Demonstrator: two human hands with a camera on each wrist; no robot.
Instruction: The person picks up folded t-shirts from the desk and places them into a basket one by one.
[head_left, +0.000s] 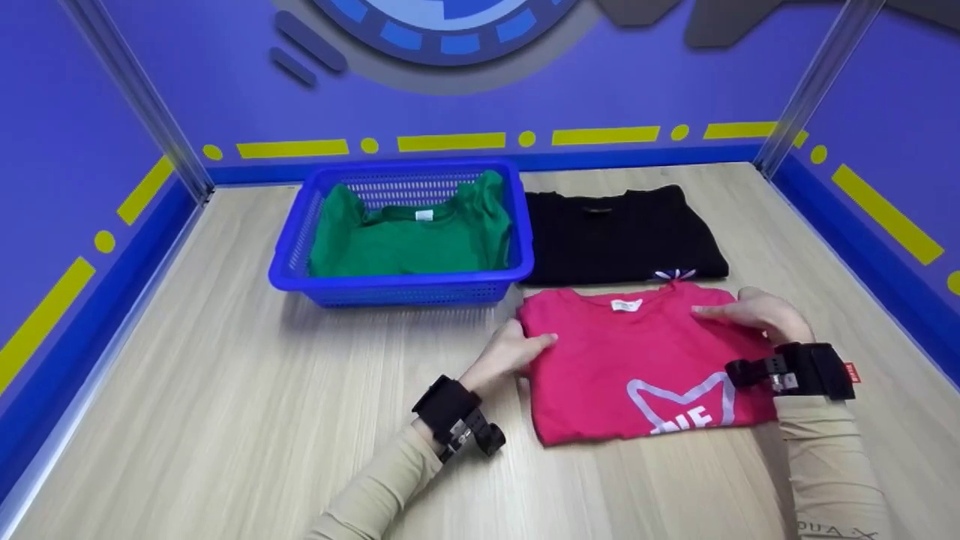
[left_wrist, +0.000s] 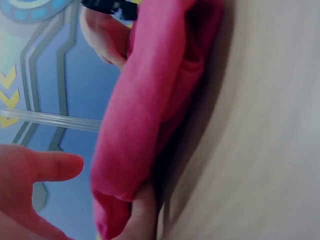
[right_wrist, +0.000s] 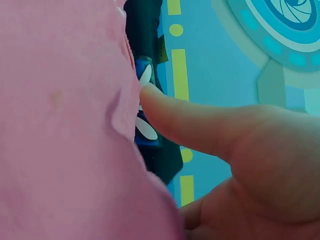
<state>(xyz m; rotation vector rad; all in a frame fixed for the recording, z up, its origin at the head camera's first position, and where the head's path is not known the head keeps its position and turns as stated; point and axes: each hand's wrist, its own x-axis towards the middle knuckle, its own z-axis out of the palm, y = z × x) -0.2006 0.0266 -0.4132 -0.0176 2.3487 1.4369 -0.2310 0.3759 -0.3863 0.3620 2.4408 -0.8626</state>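
A folded pink T-shirt [head_left: 592, 367] with a pale star outline and white letters lies on the table between both hands. At its left edge is my left hand [head_left: 510, 351]. In the left wrist view the left thumb [left_wrist: 57, 166] stands apart from the cloth, while a finger [left_wrist: 142, 215] touches the shirt's lower fold. My right hand [head_left: 765, 313] is at the shirt's upper right side. Its thumb [right_wrist: 195, 122] stretches straight along the neckline side in the right wrist view; its other fingers are mostly hidden behind the cloth.
A blue plastic basket [head_left: 401, 283] at the back left holds a green T-shirt [head_left: 412, 244]. Right of it, behind the pink shirt, a folded black T-shirt [head_left: 615, 240] lies flat. Blue-purple panels [head_left: 195, 90] wall the wooden table [head_left: 247, 405] at the back and sides.
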